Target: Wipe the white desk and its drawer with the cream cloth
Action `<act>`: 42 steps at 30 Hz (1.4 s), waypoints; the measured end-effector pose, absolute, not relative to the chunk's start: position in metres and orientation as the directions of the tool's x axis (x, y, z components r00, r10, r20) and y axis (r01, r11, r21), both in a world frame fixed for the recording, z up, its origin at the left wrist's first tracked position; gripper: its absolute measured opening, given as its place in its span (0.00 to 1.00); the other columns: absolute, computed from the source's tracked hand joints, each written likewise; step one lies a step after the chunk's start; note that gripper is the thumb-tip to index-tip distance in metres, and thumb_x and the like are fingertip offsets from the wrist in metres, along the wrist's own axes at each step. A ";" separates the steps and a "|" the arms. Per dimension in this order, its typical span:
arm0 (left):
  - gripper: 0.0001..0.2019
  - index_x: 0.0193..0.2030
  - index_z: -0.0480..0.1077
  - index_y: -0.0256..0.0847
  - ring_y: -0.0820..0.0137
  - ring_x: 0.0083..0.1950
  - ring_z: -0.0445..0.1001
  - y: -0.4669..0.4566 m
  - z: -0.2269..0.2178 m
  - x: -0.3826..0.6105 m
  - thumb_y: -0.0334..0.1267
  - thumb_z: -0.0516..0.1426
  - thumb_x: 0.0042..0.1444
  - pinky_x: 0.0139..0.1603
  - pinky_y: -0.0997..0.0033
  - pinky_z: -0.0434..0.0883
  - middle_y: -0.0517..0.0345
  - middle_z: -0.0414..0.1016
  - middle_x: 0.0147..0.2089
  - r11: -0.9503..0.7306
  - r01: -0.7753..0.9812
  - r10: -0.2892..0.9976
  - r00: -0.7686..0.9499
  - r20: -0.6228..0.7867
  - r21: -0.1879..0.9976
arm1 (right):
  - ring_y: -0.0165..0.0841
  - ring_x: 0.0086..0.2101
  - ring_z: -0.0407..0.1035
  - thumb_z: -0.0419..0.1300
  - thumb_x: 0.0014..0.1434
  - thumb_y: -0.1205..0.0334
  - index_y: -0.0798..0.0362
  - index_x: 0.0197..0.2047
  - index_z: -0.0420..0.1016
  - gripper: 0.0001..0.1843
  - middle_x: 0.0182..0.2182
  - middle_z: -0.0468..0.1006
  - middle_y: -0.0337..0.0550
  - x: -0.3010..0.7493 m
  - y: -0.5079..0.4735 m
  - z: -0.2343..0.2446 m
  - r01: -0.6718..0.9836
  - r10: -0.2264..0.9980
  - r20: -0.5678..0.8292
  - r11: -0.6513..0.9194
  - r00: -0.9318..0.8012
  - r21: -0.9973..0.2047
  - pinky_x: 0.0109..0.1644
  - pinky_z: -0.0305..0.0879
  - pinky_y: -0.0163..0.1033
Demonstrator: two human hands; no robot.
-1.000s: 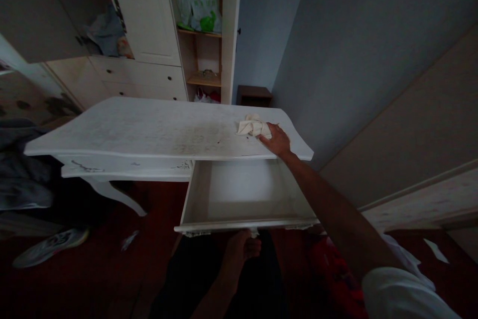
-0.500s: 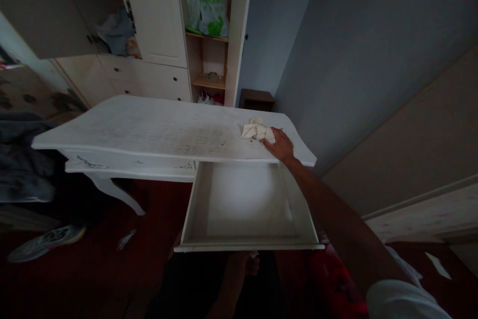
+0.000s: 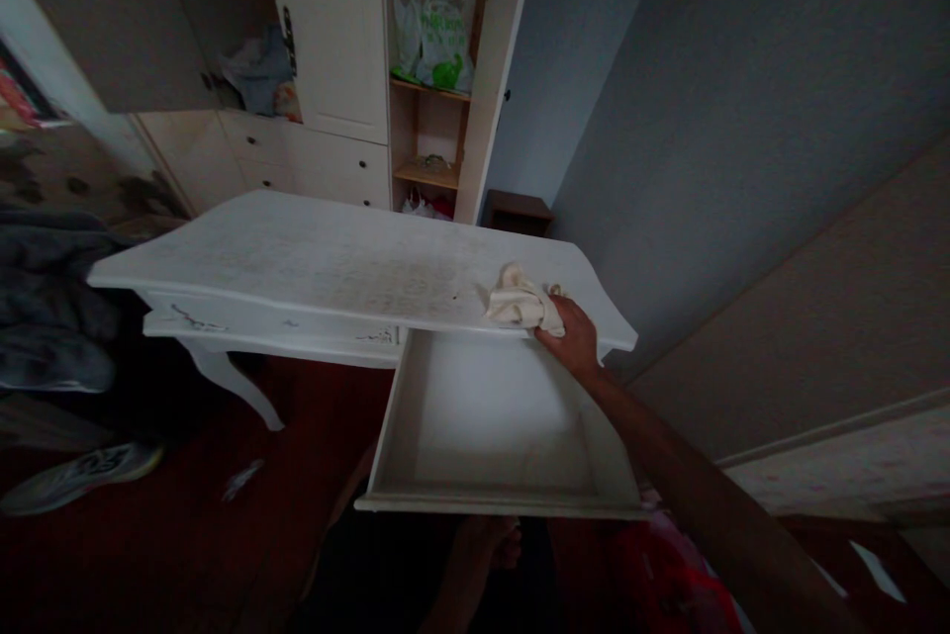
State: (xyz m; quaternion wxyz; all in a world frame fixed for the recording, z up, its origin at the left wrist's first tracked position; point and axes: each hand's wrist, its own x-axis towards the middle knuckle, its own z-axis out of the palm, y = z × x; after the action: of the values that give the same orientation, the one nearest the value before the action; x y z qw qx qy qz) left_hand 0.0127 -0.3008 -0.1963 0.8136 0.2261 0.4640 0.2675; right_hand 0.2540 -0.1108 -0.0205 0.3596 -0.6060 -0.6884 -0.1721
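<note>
My right hand [image 3: 575, 335] is closed on one end of a cream cloth [image 3: 520, 300] at the front edge of a white table [image 3: 297, 238]. The rest of the cloth lies crumpled on the tabletop, which has grey-brown smudges to the left of it. Directly below, a drawer [image 3: 505, 407] is pulled out, its inside bare with some dirty marks along the bottom. Under the drawer front, in shadow, my left hand [image 3: 499, 545] is curled closed near my lap; what it holds, if anything, I cannot make out.
Behind the table stands a white wardrobe [image 3: 327, 31], its shelf holding plastic bags [image 3: 445, 41]. A small brown cabinet [image 3: 520, 211] sits by the grey wall. Clothes [image 3: 51, 308] are piled at left, above a shoe [image 3: 81, 476]. Something red [image 3: 660, 565] lies at lower right.
My right hand has drawn the cloth toward me, from the tabletop to its front edge. The view has shifted slightly. My left hand stays beneath the drawer.
</note>
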 end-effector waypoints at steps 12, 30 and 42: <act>0.32 0.34 0.75 0.32 0.69 0.28 0.74 -0.303 -0.177 0.009 0.61 0.68 0.31 0.29 0.71 0.72 0.49 0.77 0.31 0.705 -0.280 0.691 0.480 -0.541 0.652 | 0.42 0.49 0.70 0.56 0.60 0.57 0.54 0.60 0.64 0.26 0.56 0.69 0.52 0.211 -0.219 -0.045 0.985 0.981 0.143 -0.114 0.132 -0.126 0.52 0.67 0.44; 0.31 0.32 0.73 0.31 0.68 0.27 0.74 -0.302 -0.179 0.014 0.59 0.67 0.30 0.29 0.68 0.71 0.47 0.77 0.29 0.728 -0.236 0.661 0.491 -0.567 0.644 | 0.46 0.67 0.44 0.51 0.64 0.53 0.58 0.66 0.58 0.30 0.68 0.51 0.58 0.209 -0.220 -0.071 0.953 0.947 0.214 0.188 -0.239 0.236 0.69 0.39 0.53; 0.28 0.34 0.71 0.32 0.67 0.27 0.75 -0.310 -0.184 0.018 0.59 0.64 0.38 0.28 0.69 0.71 0.48 0.77 0.30 0.685 -0.268 0.707 0.470 -0.529 0.677 | 0.47 0.58 0.61 0.51 0.62 0.55 0.56 0.63 0.63 0.28 0.64 0.59 0.57 0.226 -0.182 -0.088 0.978 0.960 0.185 -0.208 0.209 -0.025 0.59 0.60 0.49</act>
State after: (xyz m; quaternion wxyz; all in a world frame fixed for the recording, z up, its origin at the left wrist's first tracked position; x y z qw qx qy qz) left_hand 0.0179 -0.3096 -0.1840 0.8165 0.2614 0.4195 0.2984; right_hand 0.2264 -0.1816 -0.0885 0.0679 -0.7744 -0.6257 -0.0645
